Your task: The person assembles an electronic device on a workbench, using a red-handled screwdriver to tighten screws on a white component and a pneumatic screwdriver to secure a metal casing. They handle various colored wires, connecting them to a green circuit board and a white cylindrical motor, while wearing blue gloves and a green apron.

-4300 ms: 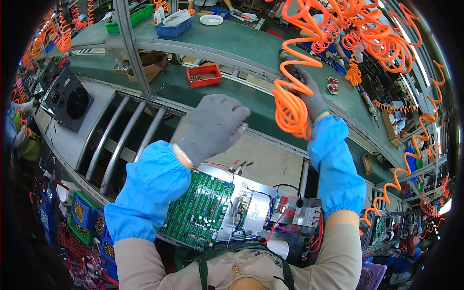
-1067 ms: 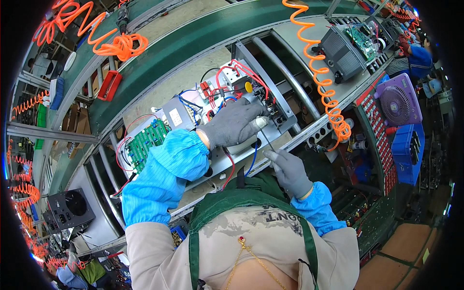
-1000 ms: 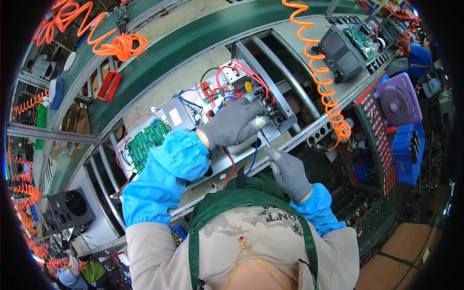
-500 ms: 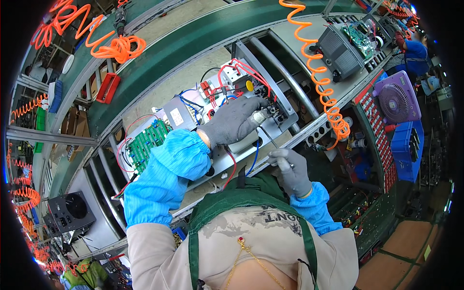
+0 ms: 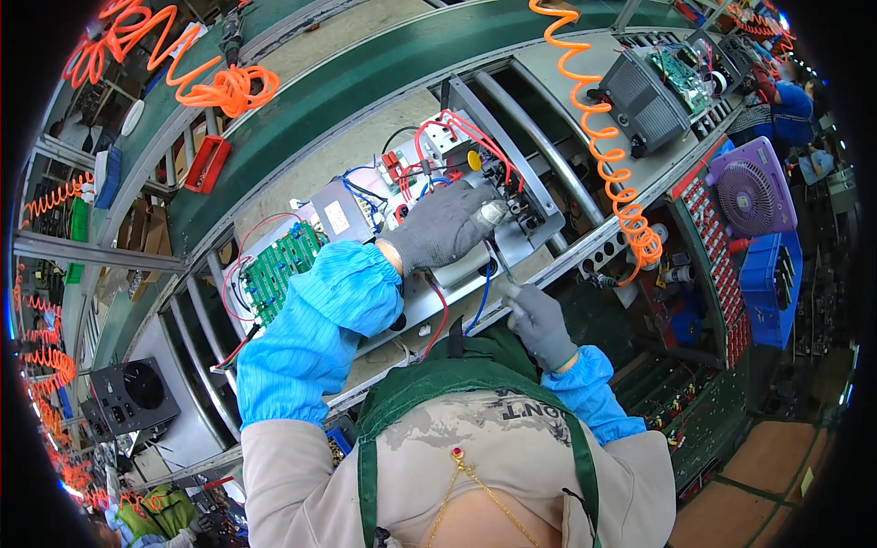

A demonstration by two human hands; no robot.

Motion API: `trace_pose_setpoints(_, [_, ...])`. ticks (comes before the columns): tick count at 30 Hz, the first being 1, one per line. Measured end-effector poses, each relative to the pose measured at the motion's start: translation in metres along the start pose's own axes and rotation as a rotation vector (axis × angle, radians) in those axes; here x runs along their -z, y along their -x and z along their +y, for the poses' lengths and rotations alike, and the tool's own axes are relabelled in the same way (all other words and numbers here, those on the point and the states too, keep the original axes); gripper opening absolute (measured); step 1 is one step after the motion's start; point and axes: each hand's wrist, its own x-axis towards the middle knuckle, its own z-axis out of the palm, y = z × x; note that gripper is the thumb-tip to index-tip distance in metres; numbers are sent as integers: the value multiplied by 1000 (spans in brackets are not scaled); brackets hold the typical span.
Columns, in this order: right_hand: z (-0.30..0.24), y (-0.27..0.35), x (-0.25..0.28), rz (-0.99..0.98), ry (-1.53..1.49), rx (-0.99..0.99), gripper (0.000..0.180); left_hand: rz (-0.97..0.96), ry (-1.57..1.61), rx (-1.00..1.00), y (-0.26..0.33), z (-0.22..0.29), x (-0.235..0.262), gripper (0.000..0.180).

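Looking down from the head camera, we note the left hand [image 5: 445, 224], gloved in grey, lying palm down with fingers curled over the front of an open electrical unit [image 5: 402, 196] on a grey metal tray [image 5: 548, 215]. The fingertips press on the parts beside a yellow button [image 5: 473, 160]; we cannot tell whether they grip any single part. The right hand [image 5: 541, 321], also gloved, is closed around the handle of a thin tool [image 5: 500, 265], its dark shaft pointing up toward the unit just below the left hand's fingers. The unit sits in the middle of the bench, between a green circuit board [image 5: 279, 267] on its left and a grey rail on its right. Red and blue wires [image 5: 443, 128] loop over its top. An orange coiled hose [image 5: 607, 151] hangs to the right, near a dark boxed unit [image 5: 639, 96]. A purple fan [image 5: 747, 194] stands well apart at the far right, above a blue bin [image 5: 767, 288].
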Motion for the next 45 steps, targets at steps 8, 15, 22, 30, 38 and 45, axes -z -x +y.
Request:
trace_pose_setpoints(8, [-40,-4,12,141,473,98,44,0,8,-6,0,2,2,42])
trace_pose_setpoints(15, [-14,-2,5,87,593,172,46,-52,-5,-9,-2,13,10,44])
trace_pose_setpoints(22, [-38,-4,11,136,406,174,37,-95,-115,-94,-16,14,1,48])
trace_pose_setpoints(30, [-37,-10,39,-235,-295,-11,28,-145,79,-114,-20,0,-4,46])
trace_pose_setpoints(38, [-17,-22,38,-290,-231,-30,44,-175,135,-79,-25,5,2,54])
trace_pose_setpoints(45, [-43,-30,51,-301,-984,-366,36,-207,242,50,-25,3,2,64])
